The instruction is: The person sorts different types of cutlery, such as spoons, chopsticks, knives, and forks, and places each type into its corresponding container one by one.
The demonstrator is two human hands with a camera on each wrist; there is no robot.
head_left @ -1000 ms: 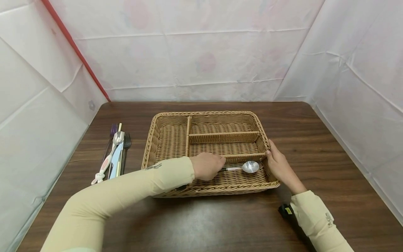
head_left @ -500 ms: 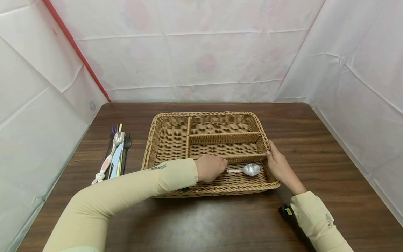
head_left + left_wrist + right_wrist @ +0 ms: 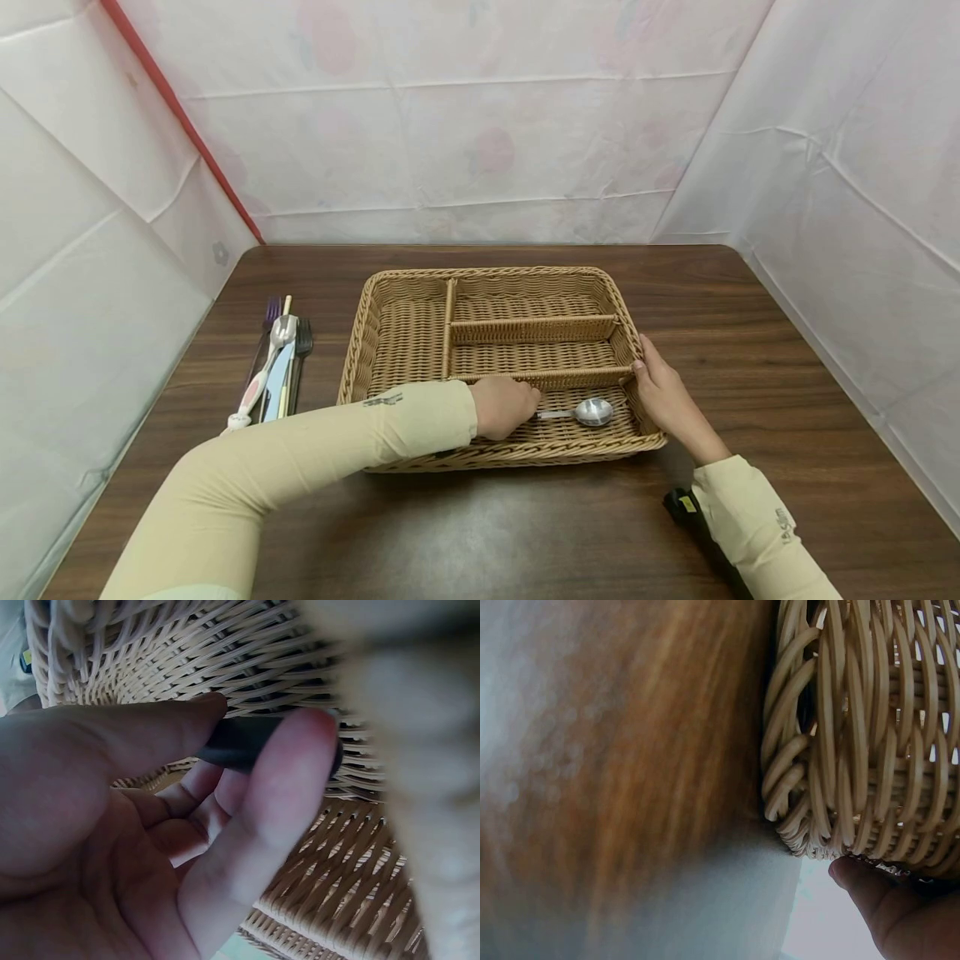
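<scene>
The left hand pinches the dark handle of the spoon, which lies lengthwise in the near right compartment of the basket, bowl toward the right end; whether that bowl touches the weave I cannot tell. The right hand is clamped on the basket's right rim. Settling the spoon well would call for keeping it roughly parallel to the divider, letting both ends meet the floor gently, and parting the fingers only once it bears no weight. A steady hold on the rim should stop the basket sliding on the counter.

The basket is tan wicker, or something made to look like it, with a braided rim, rounded corners and a ribbed floor. The spoon's oval bowl is shiny metal. On the dark wood-grained counter, to the left, lie a slim black fork, a flat blue knife and a white-handled spoon
</scene>
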